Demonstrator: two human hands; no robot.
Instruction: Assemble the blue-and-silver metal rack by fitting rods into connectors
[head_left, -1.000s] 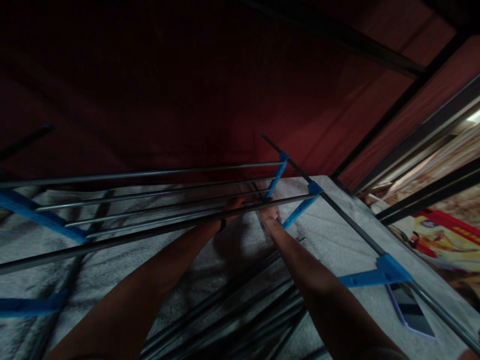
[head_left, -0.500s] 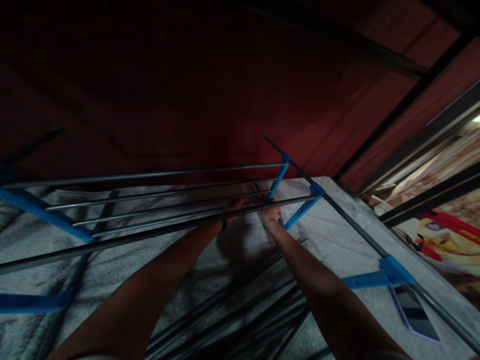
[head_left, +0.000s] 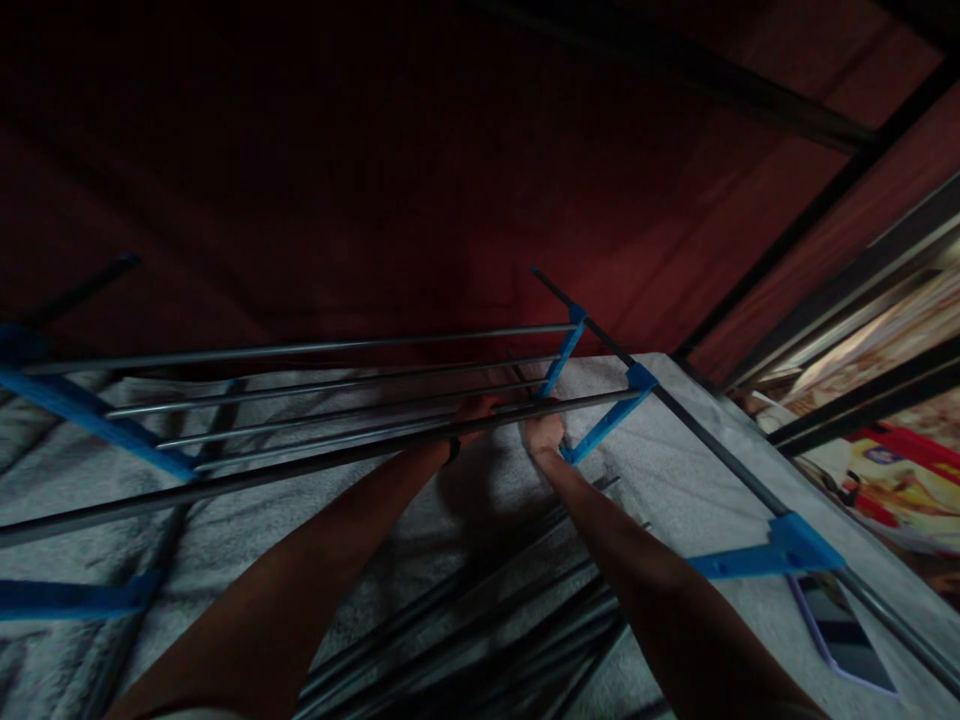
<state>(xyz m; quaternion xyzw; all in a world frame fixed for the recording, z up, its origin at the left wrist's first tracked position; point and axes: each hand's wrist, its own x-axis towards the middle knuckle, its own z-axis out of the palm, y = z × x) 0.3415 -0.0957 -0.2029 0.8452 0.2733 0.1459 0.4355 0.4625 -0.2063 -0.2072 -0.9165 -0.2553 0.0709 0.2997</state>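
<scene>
A rack of dark metal tubes [head_left: 300,345] and blue plastic brackets [head_left: 609,425] lies in front of me. My left hand [head_left: 472,415], with a dark band at the wrist, reaches past the long front tube [head_left: 322,460]. Its fingers are closed around a thinner metal tube [head_left: 277,447], partly hidden by the front tube. Close beside it, my right hand [head_left: 545,432] is curled at the lower end of a farther blue bracket [head_left: 562,358], where a dark post meets it. The fingertips of that hand are hidden.
Loose dark tubes [head_left: 480,620] lie piled beneath my forearms on the grey cloth [head_left: 675,480]. A phone [head_left: 844,630] rests at the lower right. Behind the rack rises a dark red wall [head_left: 420,220]. A colourful printed package [head_left: 904,475] sits far right.
The whole view has shifted slightly, so the rack appears a little farther right. Both hands stay at the same junction, with only a slight shift of the right hand's fingers.
</scene>
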